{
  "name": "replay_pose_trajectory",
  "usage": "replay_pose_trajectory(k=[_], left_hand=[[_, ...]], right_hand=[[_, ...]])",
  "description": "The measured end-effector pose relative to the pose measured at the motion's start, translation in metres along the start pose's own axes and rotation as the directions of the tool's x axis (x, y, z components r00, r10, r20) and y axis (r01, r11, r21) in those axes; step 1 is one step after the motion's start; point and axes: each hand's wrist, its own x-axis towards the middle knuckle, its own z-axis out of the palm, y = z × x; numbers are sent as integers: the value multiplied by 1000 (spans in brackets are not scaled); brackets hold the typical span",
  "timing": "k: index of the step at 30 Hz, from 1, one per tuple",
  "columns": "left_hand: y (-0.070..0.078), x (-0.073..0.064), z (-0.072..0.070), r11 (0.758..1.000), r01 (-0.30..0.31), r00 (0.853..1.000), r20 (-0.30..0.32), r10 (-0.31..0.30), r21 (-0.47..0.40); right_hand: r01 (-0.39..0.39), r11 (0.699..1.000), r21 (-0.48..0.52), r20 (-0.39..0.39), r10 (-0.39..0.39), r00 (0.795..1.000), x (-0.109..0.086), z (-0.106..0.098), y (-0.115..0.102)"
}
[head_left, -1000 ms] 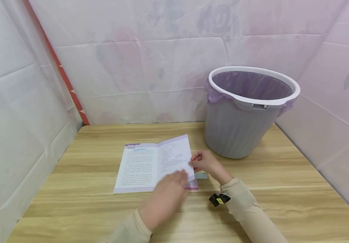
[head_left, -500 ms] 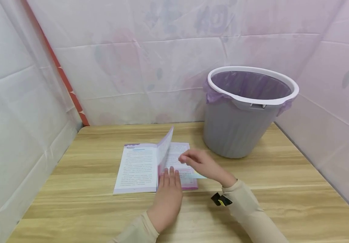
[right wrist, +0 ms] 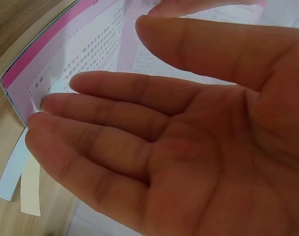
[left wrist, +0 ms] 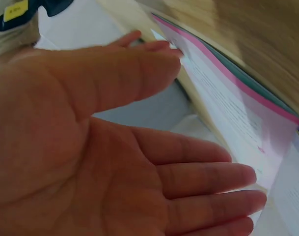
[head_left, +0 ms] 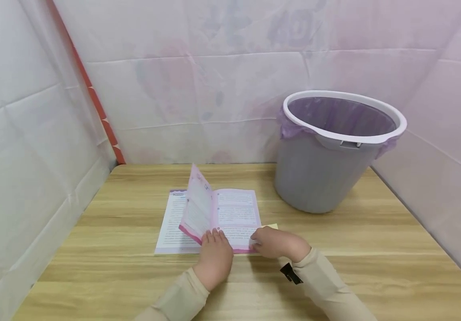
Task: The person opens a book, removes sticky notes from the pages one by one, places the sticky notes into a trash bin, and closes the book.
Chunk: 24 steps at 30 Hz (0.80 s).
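An open booklet (head_left: 234,209) with pink-edged printed pages lies on the wooden table. One of its leaves (head_left: 197,207) stands up at a slant over the left-hand page. My left hand (head_left: 215,258) rests its straight fingers at the booklet's lower edge near the spine. At the lower right corner is my right hand (head_left: 279,244), its fingertips touching the page edge. In the right wrist view that hand's fingers stretch out, the thumb apart from them. A light blue paper strip (right wrist: 13,167) and a cream paper strip (right wrist: 31,189) stick out from the booklet's side.
A grey trash bin (head_left: 314,174) with a white rim and purple liner stands at the back right of the table (head_left: 105,276). Pale printed sheeting (head_left: 166,98) hangs behind and on both sides.
A leaf has turned from right to left over the spine, showing pink-edged pages. My right hand let go of it and moved down to the lower right corner. My left hand settled near the spine.
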Motion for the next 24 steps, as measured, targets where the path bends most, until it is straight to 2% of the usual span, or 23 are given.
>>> replay_pose_trajectory(k=[6,12,18,21,24], left_hand=[[-7,7,3,1000,2,998,57,-2,1],[-11,11,6,998,26,996,90,-21,-56],[-16,14,7,988,21,991,134,-1,-151],[-17,15,9,981,20,991,132,6,-193],[-18,17,11,977,10,992,125,17,-214]], right_hand=[[37,999,-9,-6,-37,999,-1,0,4],[49,999,-18,-14,-49,999,-2,-1,4],[65,997,-38,-22,-66,998,-2,-3,3],[72,997,-21,-11,-72,997,0,-6,9],[79,997,23,-52,-77,996,2,-10,23]])
